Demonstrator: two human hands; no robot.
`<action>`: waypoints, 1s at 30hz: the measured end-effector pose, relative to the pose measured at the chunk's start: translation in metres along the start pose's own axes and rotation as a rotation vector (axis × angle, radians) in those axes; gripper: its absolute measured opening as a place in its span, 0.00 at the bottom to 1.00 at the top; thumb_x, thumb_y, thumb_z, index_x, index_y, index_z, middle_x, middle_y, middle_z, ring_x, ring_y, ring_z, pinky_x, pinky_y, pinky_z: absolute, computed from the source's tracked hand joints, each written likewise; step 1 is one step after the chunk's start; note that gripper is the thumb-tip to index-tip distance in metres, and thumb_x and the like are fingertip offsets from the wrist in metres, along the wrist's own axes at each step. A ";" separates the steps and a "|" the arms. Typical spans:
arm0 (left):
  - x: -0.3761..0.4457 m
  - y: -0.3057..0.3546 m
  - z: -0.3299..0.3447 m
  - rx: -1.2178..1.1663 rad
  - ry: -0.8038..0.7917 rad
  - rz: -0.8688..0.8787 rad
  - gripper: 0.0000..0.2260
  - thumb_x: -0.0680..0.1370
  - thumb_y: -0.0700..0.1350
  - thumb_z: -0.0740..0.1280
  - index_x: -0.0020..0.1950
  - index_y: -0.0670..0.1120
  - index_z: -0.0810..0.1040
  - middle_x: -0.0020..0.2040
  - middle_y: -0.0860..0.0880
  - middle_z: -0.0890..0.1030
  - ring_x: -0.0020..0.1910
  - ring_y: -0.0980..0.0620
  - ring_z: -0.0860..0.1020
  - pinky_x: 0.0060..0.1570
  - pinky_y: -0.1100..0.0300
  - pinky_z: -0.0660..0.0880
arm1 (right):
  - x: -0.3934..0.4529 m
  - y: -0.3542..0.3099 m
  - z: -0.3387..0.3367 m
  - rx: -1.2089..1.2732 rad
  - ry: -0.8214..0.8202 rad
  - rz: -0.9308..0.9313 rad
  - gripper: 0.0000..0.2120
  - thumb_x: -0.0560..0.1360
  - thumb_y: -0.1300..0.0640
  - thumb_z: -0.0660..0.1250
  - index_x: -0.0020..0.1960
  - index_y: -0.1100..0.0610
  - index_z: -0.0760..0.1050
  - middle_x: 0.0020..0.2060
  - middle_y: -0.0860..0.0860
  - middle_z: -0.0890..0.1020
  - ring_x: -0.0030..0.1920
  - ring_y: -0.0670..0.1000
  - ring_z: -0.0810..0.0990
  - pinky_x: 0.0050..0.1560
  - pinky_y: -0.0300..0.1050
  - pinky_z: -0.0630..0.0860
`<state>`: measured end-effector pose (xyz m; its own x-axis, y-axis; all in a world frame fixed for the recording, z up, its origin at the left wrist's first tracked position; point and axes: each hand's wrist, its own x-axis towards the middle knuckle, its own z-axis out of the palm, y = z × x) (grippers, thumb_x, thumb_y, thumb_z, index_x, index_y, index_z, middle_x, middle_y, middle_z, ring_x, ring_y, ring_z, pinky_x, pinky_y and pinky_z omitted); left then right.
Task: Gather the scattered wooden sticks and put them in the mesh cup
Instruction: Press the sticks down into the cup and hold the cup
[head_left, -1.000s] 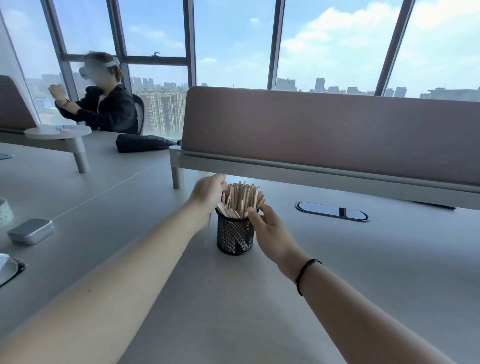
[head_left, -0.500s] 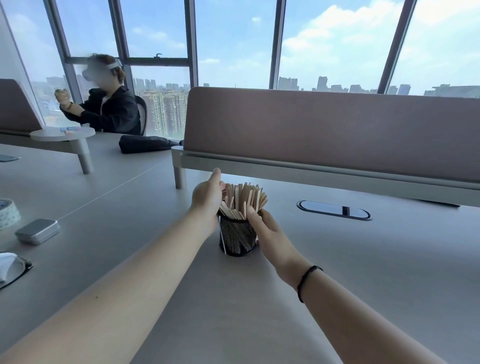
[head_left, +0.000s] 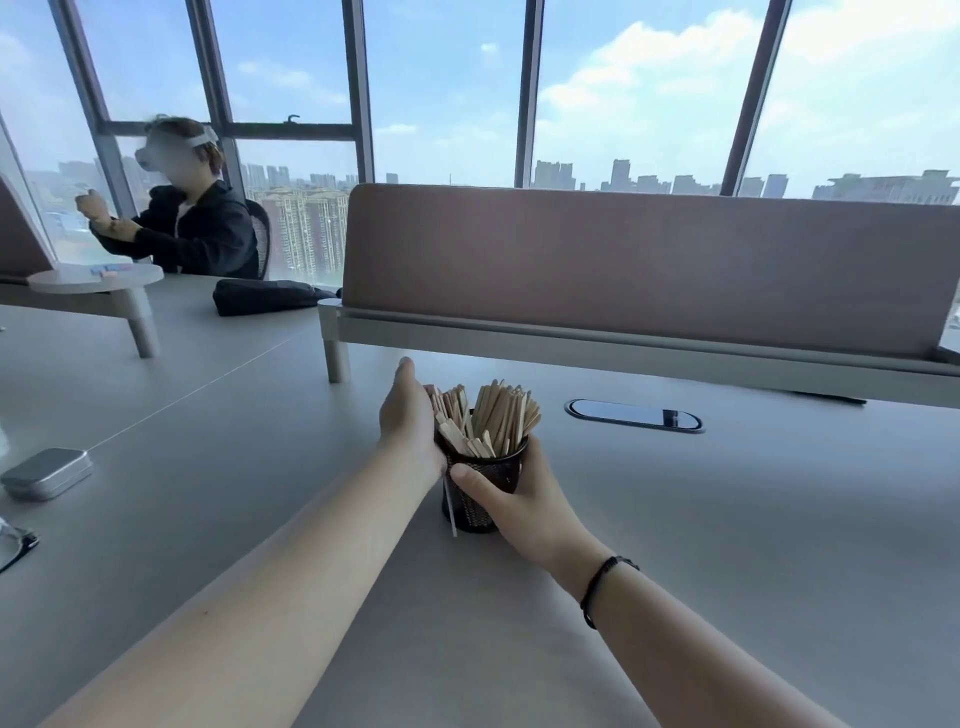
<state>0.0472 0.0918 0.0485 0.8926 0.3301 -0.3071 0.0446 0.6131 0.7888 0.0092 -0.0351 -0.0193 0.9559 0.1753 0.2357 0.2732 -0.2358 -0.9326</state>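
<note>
1. Mesh cup (head_left: 485, 486) stands upright on the surface (head_left: 727, 519), near mid-frame, just this side of the desk divider (head_left: 649, 265).
2. Wooden sticks (head_left: 488, 418) stand bundled in the cup, fanning above the rim toward 12 and 1 o'clock. One thin pale stick (head_left: 450, 506) lies against the outside of the cup wall at its 8 o'clock side, not inside (judged: the last stray to lift in).
3. Right hand (head_left: 524, 501) wraps the cup from the 4 o'clock side, thumb across the near wall, fingers curled round the mesh. Judged purpose: brace the light cup so it does not tip or slide while the bundle is pushed.
4. Left hand (head_left: 410, 415) is at the cup's 9 o'clock side, palm against the sticks, thumb up; fingers (head_left: 430, 391) curve round the far side of the bundle, mostly hidden, so I cannot tell if they clamp on it. Judged purpose: crowd the leaning sticks upright into the cup.
5. Task judged nearly done; no loose sticks seen elsewhere on the surface.
6. Surface: grey, matte. Cable grommet (head_left: 635, 415) at 3 o'clock of the cup; metal tin (head_left: 47, 473) far out at 9 o'clock; black pouch (head_left: 265, 296) at 11 o'clock.
7. Room: tall windows (head_left: 447, 88) over a city skyline; another person (head_left: 192, 218) seated at 10 o'clock (wearing a headset band).
</note>
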 end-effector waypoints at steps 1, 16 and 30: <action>0.000 -0.001 0.001 -0.017 0.001 -0.006 0.22 0.77 0.63 0.63 0.52 0.43 0.76 0.47 0.42 0.81 0.47 0.39 0.85 0.54 0.34 0.79 | 0.000 0.002 -0.001 0.001 0.000 0.001 0.30 0.63 0.33 0.74 0.61 0.37 0.68 0.62 0.42 0.77 0.64 0.42 0.75 0.68 0.51 0.72; -0.037 0.082 0.026 0.032 -0.051 0.294 0.28 0.79 0.67 0.56 0.28 0.50 0.53 0.25 0.51 0.54 0.24 0.50 0.51 0.28 0.59 0.49 | -0.010 0.017 -0.022 0.101 -0.023 0.127 0.45 0.58 0.40 0.78 0.72 0.39 0.63 0.58 0.43 0.80 0.60 0.43 0.79 0.64 0.52 0.77; -0.041 0.029 0.041 1.234 -0.370 0.781 0.22 0.80 0.52 0.65 0.28 0.45 0.66 0.28 0.48 0.73 0.28 0.52 0.69 0.35 0.58 0.68 | -0.013 0.020 -0.023 0.012 -0.022 0.136 0.44 0.58 0.39 0.77 0.69 0.31 0.59 0.59 0.39 0.80 0.62 0.39 0.77 0.64 0.51 0.76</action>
<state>0.0307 0.0665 0.1055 0.9208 -0.0310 0.3888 -0.3110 -0.6599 0.6839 0.0046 -0.0640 -0.0352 0.9813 0.1640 0.1012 0.1402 -0.2471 -0.9588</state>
